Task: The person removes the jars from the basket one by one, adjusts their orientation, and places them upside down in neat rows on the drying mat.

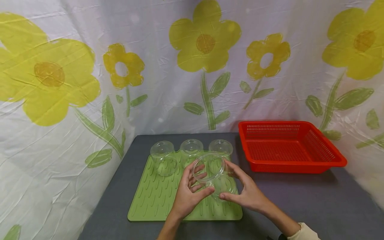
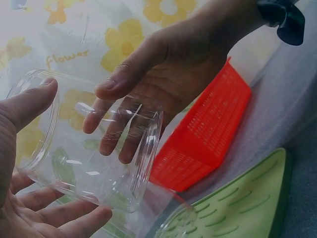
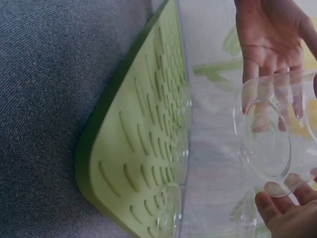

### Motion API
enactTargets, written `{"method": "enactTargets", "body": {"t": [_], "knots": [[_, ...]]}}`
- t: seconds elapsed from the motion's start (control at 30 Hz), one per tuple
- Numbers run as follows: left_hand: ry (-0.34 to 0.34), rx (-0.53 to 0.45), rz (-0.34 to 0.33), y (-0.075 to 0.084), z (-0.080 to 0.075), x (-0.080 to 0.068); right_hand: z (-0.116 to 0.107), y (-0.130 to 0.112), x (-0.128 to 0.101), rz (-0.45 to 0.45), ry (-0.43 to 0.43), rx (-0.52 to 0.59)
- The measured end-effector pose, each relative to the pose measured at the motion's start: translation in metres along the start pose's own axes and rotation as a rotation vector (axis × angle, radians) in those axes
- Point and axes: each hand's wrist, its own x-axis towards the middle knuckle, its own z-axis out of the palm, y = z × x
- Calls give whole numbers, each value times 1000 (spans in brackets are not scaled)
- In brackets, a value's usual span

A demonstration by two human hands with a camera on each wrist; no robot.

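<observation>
Both hands hold one clear, round, see-through container tilted above the green ridged mat. My left hand grips it from the left; in the left wrist view the thumb lies over one rim and the fingers curl under the wall. From the other side, my right hand holds the container with spread thumb and fingers, its fingertips at the end face in the right wrist view. Three similar clear containers stand in a row at the mat's back: a left one, a middle one and a right one.
A red perforated plastic basket sits at the back right of the dark grey tabletop. Behind and to the sides hangs a white sheet printed with yellow flowers.
</observation>
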Motion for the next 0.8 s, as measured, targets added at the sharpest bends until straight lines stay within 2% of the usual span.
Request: {"method": "enactTargets", "body": {"t": [0.17, 0.37, 0.63, 0.8], "knots": [[-25, 5, -13, -2, -3, 0, 0, 3, -1, -6, 4, -7], [-38, 60, 2, 3, -9, 0, -2, 6, -3, -35, 14, -73], [-57, 268, 55, 16, -15, 3, 0, 4, -6, -81, 8, -192], [-63, 411, 84, 24, -14, 5, 1, 4, -9, -76, -17, -262]]}}
